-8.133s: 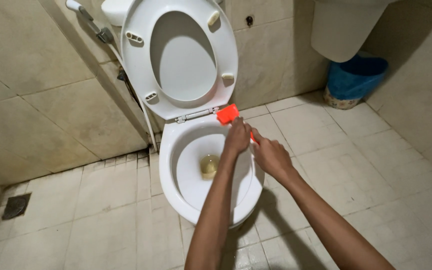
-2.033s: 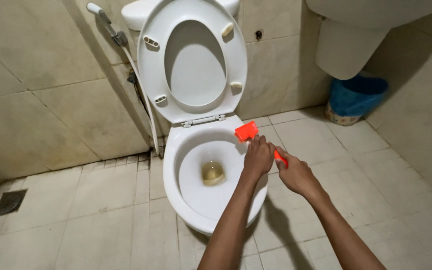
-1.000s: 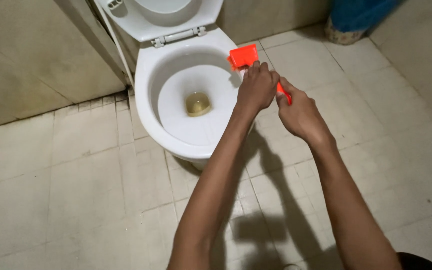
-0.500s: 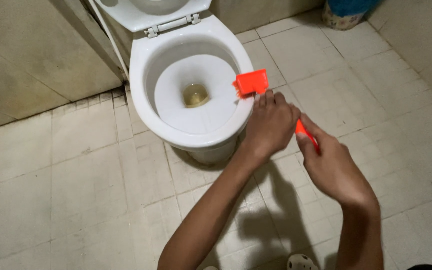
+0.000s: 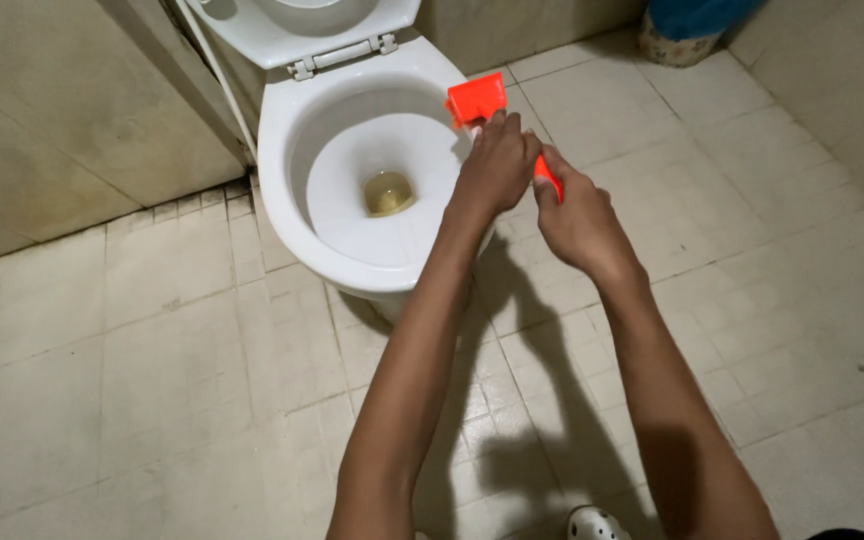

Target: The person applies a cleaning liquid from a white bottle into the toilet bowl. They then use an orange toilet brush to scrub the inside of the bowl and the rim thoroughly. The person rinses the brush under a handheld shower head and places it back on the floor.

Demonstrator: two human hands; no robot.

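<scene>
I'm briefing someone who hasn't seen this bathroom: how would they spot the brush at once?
Find the white toilet bowl on the tiled floor. At its right rim, both hands, left and right, grip the brush. It is bright orange, the only thing that colour.

Pretty dim, warm yellowish indoor light, coming from above and behind the camera I'd say, since the arms throw soft dark shadows forward onto the floor tiles [image 5: 552, 420]. The toilet bowl [image 5: 352, 215] is the brightest spot, no harsh glare. Focus is decent, a bit soft and grainy, with slight wide-angle stretch at the edges.
</scene>
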